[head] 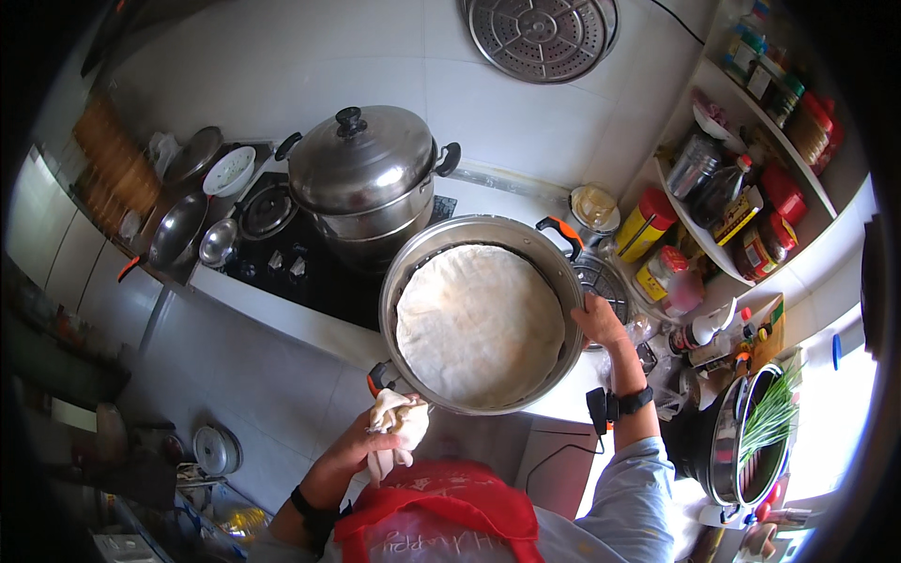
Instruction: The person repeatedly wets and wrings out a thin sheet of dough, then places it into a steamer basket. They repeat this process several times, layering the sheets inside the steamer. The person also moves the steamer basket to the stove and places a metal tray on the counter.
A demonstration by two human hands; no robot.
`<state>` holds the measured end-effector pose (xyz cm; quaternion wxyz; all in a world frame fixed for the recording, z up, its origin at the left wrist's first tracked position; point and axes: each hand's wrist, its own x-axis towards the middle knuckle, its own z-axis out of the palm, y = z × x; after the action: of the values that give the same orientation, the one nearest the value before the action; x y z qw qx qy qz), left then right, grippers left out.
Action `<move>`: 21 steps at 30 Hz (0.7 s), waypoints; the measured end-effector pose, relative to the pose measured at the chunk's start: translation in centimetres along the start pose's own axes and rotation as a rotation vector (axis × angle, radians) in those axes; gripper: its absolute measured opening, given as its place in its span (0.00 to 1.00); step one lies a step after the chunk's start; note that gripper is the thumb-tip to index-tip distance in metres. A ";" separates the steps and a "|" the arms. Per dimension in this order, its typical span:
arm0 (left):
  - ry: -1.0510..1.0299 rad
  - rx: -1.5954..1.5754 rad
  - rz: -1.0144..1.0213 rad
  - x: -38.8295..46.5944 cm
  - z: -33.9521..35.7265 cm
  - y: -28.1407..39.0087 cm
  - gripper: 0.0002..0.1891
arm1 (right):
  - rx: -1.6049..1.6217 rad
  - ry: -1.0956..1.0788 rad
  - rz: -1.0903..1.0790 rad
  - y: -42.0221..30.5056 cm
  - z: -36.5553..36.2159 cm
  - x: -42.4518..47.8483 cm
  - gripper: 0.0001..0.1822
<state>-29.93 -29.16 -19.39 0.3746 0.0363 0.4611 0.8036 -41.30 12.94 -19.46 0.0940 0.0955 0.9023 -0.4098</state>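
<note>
A wide stainless steel steamer pot or tier (pixel 481 409) with black-and-orange handles is in front of me, partly over the counter's front edge. Inside lies a round off-white sheet (pixel 482 324); I cannot tell whether it is cloth or dough. My right hand (pixel 602 322) grips the rim on the right, below one handle. A bunched cream cloth (pixel 401 422) is held in my left hand (pixel 362 443), just below the pot's left handle (pixel 379 380). Behind the pot, a tall lidded steel steamer (pixel 362 165) stands on the black glass hob (pixel 324 281).
A perforated steamer plate (pixel 542 32) hangs on the wall. A frying pan (pixel 179 229), ladle (pixel 218 241) and white bowl (pixel 230 172) sit left of the hob. Jars and bottles fill the corner shelf (pixel 767 116). Green stalks (pixel 767 422) lie across another pot at right.
</note>
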 end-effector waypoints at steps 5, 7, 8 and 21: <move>-0.050 0.002 -0.021 -0.9 0.0 0.3 0.42 | -0.014 -0.101 0.038 -0.6 -0.5 0.0 0.12; -0.033 -0.001 0.042 -1.0 0.8 0.3 0.42 | 0.007 -0.098 0.028 -0.5 -0.5 -0.1 0.13; -0.036 0.021 0.049 -1.0 0.8 0.3 0.42 | 0.010 -0.086 0.024 -0.6 -0.5 -0.1 0.13; -0.084 0.148 0.158 -0.3 0.8 -1.9 0.43 | -0.128 0.264 -0.267 0.1 1.2 0.1 0.13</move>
<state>-28.31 -28.26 -20.28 0.3253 0.1338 0.4987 0.7922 -41.23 12.07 -20.32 -0.0746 0.0217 0.9357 -0.3441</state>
